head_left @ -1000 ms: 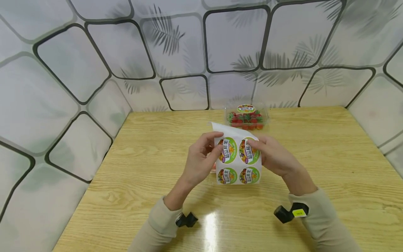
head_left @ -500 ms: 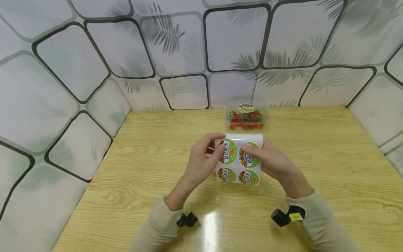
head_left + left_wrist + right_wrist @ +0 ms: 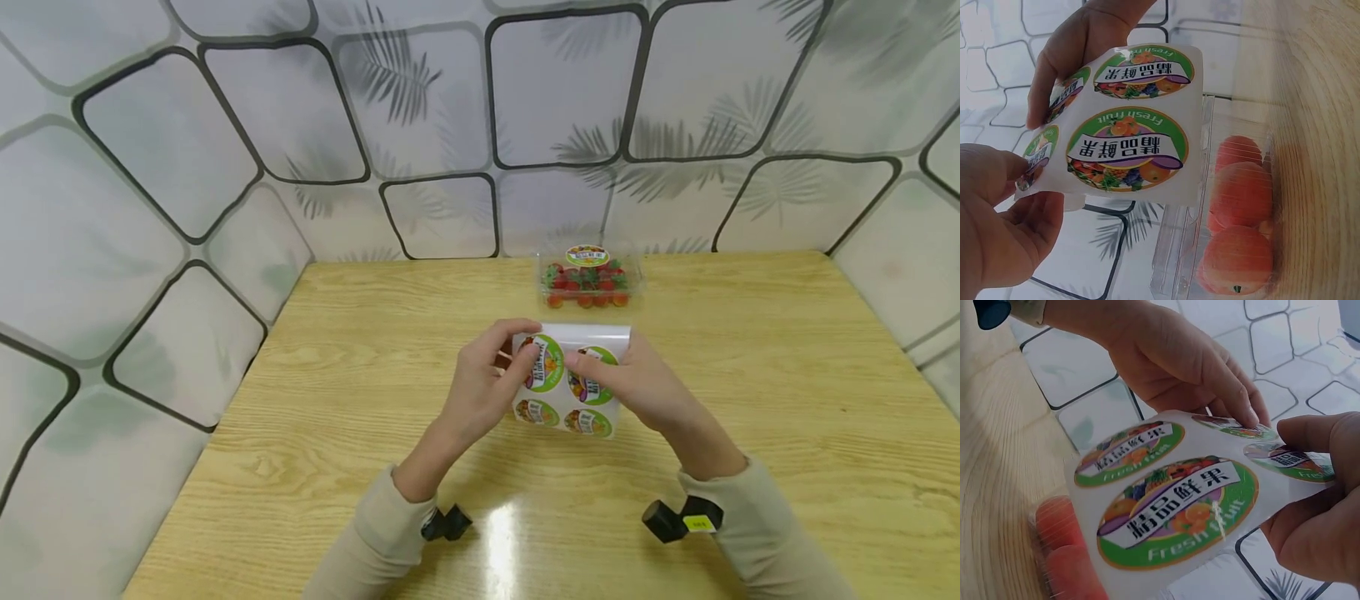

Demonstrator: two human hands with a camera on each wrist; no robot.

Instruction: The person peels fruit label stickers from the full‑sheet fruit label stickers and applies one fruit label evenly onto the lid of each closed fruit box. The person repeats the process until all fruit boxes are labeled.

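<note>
A white sheet of round fruit stickers (image 3: 564,398) is held up between both hands, its upper edge curling back. My left hand (image 3: 483,385) pinches the left side, thumb on the printed face and fingers behind. On the right side my right hand (image 3: 651,382) grips the sheet, its thumb lying across the upper right sticker. The stickers (image 3: 1125,149) are green-rimmed ovals reading "Fresh fruit". Beyond the sheet, a clear plastic box (image 3: 1172,250) holds pinkish-red round fruits (image 3: 1239,194); in the head view the sheet and hands hide it.
A clear box of strawberries (image 3: 588,283) with an oval label on its lid stands at the table's back edge, beyond the hands. The wooden table (image 3: 360,358) meets a patterned backdrop (image 3: 562,92) at the back and sides.
The sheet's top edge, raised earlier, now bends back and down, and the sheet has tilted. My right thumb has slid leftward over the upper right sticker. The left hand has barely moved.
</note>
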